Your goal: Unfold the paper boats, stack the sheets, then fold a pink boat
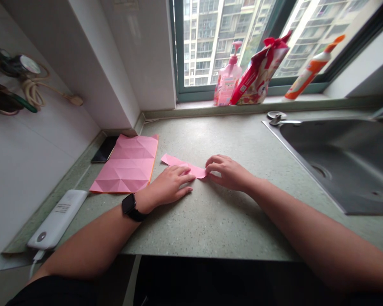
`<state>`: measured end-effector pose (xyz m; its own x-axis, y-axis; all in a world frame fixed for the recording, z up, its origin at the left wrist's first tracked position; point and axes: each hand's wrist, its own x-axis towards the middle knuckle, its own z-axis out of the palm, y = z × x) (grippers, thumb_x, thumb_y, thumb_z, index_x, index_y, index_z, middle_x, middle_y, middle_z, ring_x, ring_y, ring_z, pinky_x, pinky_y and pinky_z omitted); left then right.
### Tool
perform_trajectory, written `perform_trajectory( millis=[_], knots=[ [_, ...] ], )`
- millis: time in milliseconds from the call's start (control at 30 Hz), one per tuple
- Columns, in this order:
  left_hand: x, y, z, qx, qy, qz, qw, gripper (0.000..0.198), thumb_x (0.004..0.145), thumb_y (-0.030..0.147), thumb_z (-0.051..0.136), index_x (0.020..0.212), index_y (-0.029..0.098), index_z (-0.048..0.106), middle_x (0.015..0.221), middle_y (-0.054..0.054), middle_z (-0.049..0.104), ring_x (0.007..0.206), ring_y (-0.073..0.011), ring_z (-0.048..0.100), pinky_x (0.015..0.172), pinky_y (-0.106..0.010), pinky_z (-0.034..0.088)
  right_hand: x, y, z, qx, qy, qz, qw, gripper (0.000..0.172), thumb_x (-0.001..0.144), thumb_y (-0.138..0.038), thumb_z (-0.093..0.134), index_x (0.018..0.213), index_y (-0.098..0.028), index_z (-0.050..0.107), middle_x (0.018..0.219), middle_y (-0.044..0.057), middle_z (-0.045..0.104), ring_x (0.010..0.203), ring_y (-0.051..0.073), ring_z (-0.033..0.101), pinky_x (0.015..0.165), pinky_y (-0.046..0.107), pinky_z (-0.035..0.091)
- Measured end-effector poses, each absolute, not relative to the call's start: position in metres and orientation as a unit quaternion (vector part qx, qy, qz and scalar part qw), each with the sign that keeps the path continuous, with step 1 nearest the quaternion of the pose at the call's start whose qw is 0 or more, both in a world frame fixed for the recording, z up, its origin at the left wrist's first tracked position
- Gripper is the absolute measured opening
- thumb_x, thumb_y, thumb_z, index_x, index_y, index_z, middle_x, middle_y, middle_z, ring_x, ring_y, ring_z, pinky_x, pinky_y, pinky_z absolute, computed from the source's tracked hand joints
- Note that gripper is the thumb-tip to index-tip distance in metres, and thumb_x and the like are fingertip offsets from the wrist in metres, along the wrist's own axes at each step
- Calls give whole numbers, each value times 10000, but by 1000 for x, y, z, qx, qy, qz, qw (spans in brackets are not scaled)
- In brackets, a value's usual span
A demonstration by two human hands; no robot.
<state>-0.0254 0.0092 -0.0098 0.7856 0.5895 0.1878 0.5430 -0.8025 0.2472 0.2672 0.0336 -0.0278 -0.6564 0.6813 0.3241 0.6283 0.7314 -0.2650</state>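
Between the countertop's [191,229] front and back edges, the pink paper strip [178,161] is slanting frontward to your right; your left hand [167,185] is lying spread across it, your right hand [226,172] pinching its right end.

Surface [191,229]: speckled, pale green, glossy toward the window end. Left side: creased pink sheet [127,163], orange showing along its edge; flat dark slab [102,149] just beside it, near the wall. Front left: white device [58,219], cable attached. Middle: narrow pink strip [176,161], lying slantwise. Right: steel sink [354,142], set in.
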Motion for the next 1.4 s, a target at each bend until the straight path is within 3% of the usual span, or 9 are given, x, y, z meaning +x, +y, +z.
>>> perform_trajectory(
  millis=[200,400,633,933,1233,1400],
  knots=[
    [-24,5,-9,944,306,107,67,268,1033,406,728,1242,240,747,1201,-113,717,1179,-320,653,1078,-518,526,270,35,-27,-366,-906,82,198,87,985,-240,735,979,-289,806,1113,66,766,1004,243,700,911,419,556],
    [-25,6,-15,949,268,131,102,357,1037,368,727,1352,207,683,1567,-162,610,1470,-340,554,1246,-534,460,269,34,-25,-363,-906,97,197,91,989,-241,729,977,-282,809,1120,67,765,1016,235,701,926,412,561],
    [-26,8,-20,949,267,124,111,442,1079,399,667,1476,208,647,1590,-180,606,1486,-353,569,1260,-555,470,268,34,-27,-370,-900,98,208,96,1015,-283,722,957,-266,797,1116,72,758,1008,229,699,934,413,562],
    [-26,9,-19,947,260,138,130,436,1067,398,678,1464,218,647,1577,-163,619,1493,-341,563,1266,-549,465,267,40,-37,-415,-884,69,205,97,1018,-284,720,936,-271,771,1112,90,741,1039,266,687,964,446,551],
    [-25,8,-22,947,267,130,121,577,1084,413,649,1619,238,519,1626,-156,580,1524,-336,529,1283,-539,432,263,40,-40,-427,-879,67,201,75,1025,-281,716,976,-257,768,1144,104,742,1040,266,699,954,445,568],
    [-25,7,-25,947,271,129,114,523,1085,412,644,1579,253,578,1611,-170,589,1513,-354,538,1259,-564,454,262,39,-41,-437,-872,76,208,30,1004,-282,748,1008,-270,776,1159,99,741,1084,277,700,1000,470,578]
  ],
)
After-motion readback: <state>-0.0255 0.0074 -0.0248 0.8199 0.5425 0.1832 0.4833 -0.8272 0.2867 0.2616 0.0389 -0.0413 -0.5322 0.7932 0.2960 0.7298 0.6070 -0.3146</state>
